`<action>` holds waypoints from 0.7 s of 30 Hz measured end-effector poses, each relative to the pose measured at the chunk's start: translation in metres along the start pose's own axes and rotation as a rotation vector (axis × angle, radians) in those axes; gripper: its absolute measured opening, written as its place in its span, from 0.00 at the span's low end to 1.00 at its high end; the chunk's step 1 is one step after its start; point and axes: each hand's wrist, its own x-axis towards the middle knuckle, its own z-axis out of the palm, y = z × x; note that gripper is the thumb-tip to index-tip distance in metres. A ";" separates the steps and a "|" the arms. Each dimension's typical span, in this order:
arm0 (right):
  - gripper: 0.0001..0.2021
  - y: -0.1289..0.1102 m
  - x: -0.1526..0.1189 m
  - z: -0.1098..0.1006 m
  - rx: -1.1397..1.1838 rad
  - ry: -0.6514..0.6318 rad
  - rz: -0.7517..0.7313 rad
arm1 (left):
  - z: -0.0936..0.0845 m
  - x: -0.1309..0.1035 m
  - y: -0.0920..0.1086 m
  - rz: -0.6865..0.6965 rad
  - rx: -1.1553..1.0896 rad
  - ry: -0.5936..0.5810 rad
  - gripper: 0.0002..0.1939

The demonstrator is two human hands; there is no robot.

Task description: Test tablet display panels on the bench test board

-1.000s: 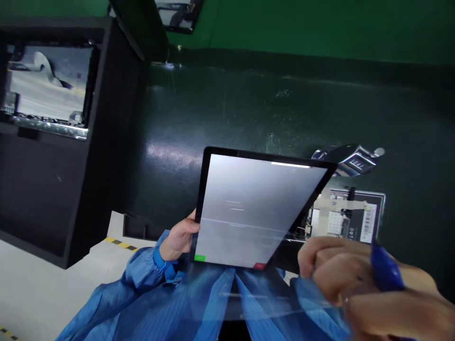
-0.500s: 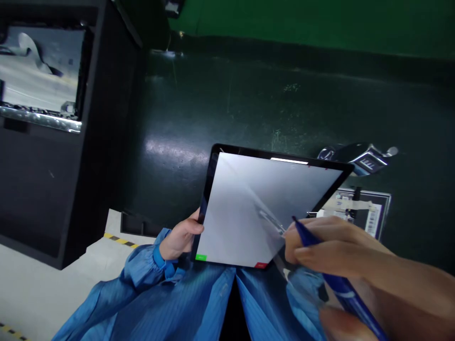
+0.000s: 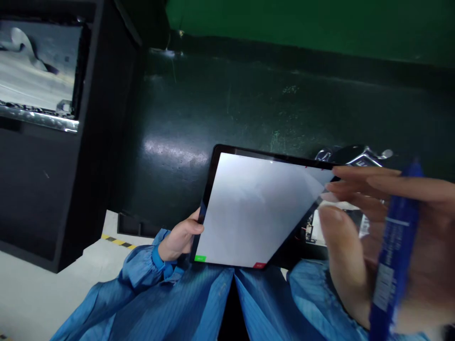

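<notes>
A black-framed tablet [image 3: 263,208] shows a pale grey screen, with a green box at its lower left and a red one at its lower right. My left hand [image 3: 183,234] grips its lower left edge, thumb on the frame. Large in the right foreground is my right hand [image 3: 377,232], with a blue pen [image 3: 394,255] held in it. The fingertips of that hand are at the tablet's upper right corner; whether they touch it is unclear. The pen is slightly blurred.
Behind the tablet's right corner lies a shiny clear-wrapped item [image 3: 366,154]. An opened electronic unit [image 3: 314,229] is partly hidden below it. On the left, a black box [image 3: 39,189] holds a silvery panel [image 3: 39,66]. The dark green table [image 3: 220,104] extends behind.
My right hand has moved right and up from the screen toward the tablet's upper right corner, its fingers spreading. The pen has swung more upright, away from the screen. The tablet barely moved.
</notes>
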 end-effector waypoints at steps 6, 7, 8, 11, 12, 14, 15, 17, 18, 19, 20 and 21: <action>0.14 -0.018 -0.006 0.000 -0.036 -0.028 -0.001 | 0.011 0.003 0.006 0.080 0.063 0.084 0.22; 0.12 -0.020 -0.009 -0.004 -0.012 -0.105 -0.016 | 0.013 0.003 0.008 0.097 0.069 0.094 0.23; 0.10 -0.021 -0.011 -0.007 0.013 -0.188 -0.040 | 0.016 0.003 0.010 0.113 0.075 0.106 0.24; 0.08 -0.020 -0.016 -0.018 0.078 -0.382 -0.158 | 0.028 0.001 0.020 0.139 0.086 0.155 0.23; 0.08 -0.019 -0.018 -0.021 0.097 -0.421 -0.194 | 0.033 0.000 0.024 0.134 0.087 0.176 0.22; 0.09 -0.019 -0.020 -0.025 0.129 -0.463 -0.224 | 0.044 -0.003 0.033 0.098 0.078 0.229 0.20; 0.09 -0.020 -0.020 -0.028 0.152 -0.481 -0.229 | 0.050 -0.004 0.038 0.071 0.072 0.255 0.18; 0.09 -0.025 -0.020 -0.033 0.208 -0.528 -0.249 | 0.060 -0.005 0.047 0.022 0.063 0.303 0.17; 0.08 -0.028 -0.018 -0.035 0.238 -0.573 -0.277 | 0.063 -0.004 0.051 -0.006 0.067 0.316 0.16; 0.07 -0.032 -0.015 -0.038 0.268 -0.635 -0.320 | 0.064 -0.003 0.055 -0.034 0.080 0.316 0.16; 0.07 -0.035 -0.011 -0.041 0.298 -0.715 -0.374 | 0.064 -0.002 0.059 -0.079 0.105 0.303 0.15; 0.08 -0.038 -0.006 -0.044 0.323 -0.787 -0.422 | 0.062 0.000 0.063 -0.141 0.139 0.282 0.14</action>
